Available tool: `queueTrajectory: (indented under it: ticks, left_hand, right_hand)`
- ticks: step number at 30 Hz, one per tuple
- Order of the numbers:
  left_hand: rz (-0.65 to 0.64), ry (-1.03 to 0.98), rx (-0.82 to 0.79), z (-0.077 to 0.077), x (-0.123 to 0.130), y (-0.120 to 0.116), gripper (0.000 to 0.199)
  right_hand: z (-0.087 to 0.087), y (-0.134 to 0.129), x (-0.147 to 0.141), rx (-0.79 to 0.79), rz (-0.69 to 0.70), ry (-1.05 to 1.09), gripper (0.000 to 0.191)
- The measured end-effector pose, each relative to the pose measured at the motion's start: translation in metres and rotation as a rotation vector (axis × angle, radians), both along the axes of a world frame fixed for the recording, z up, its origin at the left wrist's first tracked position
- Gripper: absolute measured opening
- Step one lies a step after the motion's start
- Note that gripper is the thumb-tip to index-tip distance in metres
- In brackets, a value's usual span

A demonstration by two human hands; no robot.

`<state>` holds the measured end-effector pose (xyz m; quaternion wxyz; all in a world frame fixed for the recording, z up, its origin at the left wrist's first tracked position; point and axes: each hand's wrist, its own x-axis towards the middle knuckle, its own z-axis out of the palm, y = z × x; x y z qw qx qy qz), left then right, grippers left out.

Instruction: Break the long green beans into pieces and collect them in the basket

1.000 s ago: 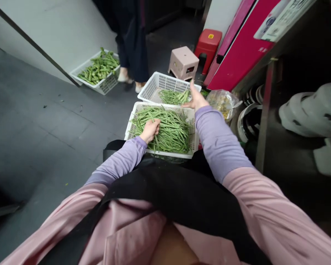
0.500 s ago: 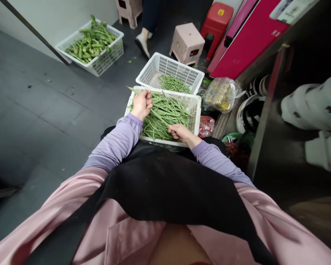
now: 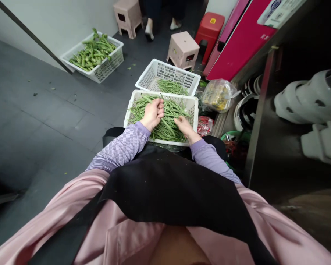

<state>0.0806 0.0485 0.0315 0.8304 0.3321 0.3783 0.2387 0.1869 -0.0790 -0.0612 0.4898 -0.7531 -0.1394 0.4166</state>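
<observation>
A white plastic basket (image 3: 128, 110) full of long green beans (image 3: 168, 127) rests at my lap. Over the beans, left of the basket's middle, my left hand (image 3: 153, 113) is closed, its fingers curled in; what it grips is too small to make out. My right hand (image 3: 183, 126) is at the right part of the pile, thumb and fingers bent around something hidden among the beans. Just beyond stands a second white basket (image 3: 147, 75) with a smaller heap of green beans (image 3: 171, 87) in it.
A basket of thick green stalks (image 3: 95, 55) stands by the wall. Ahead are a pink stool (image 3: 183, 47), a red stool (image 3: 209, 33) and another person's feet (image 3: 149, 29). At right are a plastic bag (image 3: 219, 96), a green tub (image 3: 238, 136) and a metal shelf edge (image 3: 260, 117).
My left hand has moved right, toward the middle of the pile. My right hand has shifted slightly and loosened its fingers. The other person's feet have moved back, and the view has tilted a little.
</observation>
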Motion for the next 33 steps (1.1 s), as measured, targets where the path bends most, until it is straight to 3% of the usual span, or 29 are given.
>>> queueTrajectory:
  ticks: [3,5,7,10,12,14,16,18,20,21,22,24,26,28,30,33]
  left_hand:
    - [0.042,0.017,0.032,-0.021,0.010,0.012,0.035]
    - [0.111,0.028,0.187,-0.033,0.010,0.016,0.037]
    - [0.146,0.065,0.417,-0.040,0.003,0.013,0.038]
    - [0.024,0.120,0.749,-0.039,-0.018,-0.008,0.034]
    - [-0.050,0.097,0.860,-0.034,-0.030,-0.027,0.031]
    - [-0.109,0.053,0.852,-0.029,-0.035,-0.041,0.031]
    - [-0.181,0.032,0.740,-0.026,-0.031,-0.042,0.030]
    - [-0.221,0.049,0.581,-0.026,-0.022,-0.033,0.028]
    - [-0.188,0.075,0.453,-0.030,-0.015,-0.021,0.025]
    - [-0.155,0.083,0.417,-0.032,-0.013,-0.016,0.024]
    - [-0.115,0.090,0.401,-0.035,-0.012,-0.013,0.023]
    - [-0.043,0.108,0.439,-0.038,-0.014,-0.013,0.022]
    - [-0.042,0.141,0.548,-0.040,-0.017,-0.019,0.023]
    - [-0.074,0.173,0.663,-0.041,-0.018,-0.024,0.025]
    - [-0.043,0.201,0.707,-0.040,-0.018,-0.022,0.024]
    - [-0.015,0.198,0.645,-0.040,-0.015,-0.003,0.022]
  right_hand:
    - [0.015,-0.009,-0.019,0.140,0.285,0.415,0.035]
    - [0.022,-0.012,-0.027,0.220,0.273,0.550,0.038]
    - [0.025,-0.010,-0.029,0.257,0.086,0.579,0.042]
    - [0.024,0.000,-0.017,0.280,-0.291,0.621,0.044]
    - [0.023,0.006,-0.004,0.297,-0.524,0.624,0.043]
    - [0.023,0.009,0.006,0.275,-0.623,0.603,0.042]
    - [0.025,0.007,0.007,0.228,-0.478,0.620,0.040]
    - [0.030,0.003,-0.002,0.182,-0.148,0.705,0.039]
    - [0.035,-0.001,-0.015,0.168,0.121,0.788,0.046]
    - [0.037,-0.002,-0.021,0.186,0.171,0.804,0.049]
    - [0.037,-0.003,-0.025,0.215,0.163,0.798,0.051]
    - [0.036,-0.002,-0.029,0.268,0.021,0.742,0.054]
    - [0.033,0.001,-0.027,0.260,-0.155,0.696,0.055]
    - [0.031,0.004,-0.024,0.253,-0.227,0.688,0.053]
    - [0.032,0.004,-0.022,0.307,-0.184,0.691,0.051]
    - [0.040,-0.001,-0.025,0.393,-0.057,0.690,0.052]
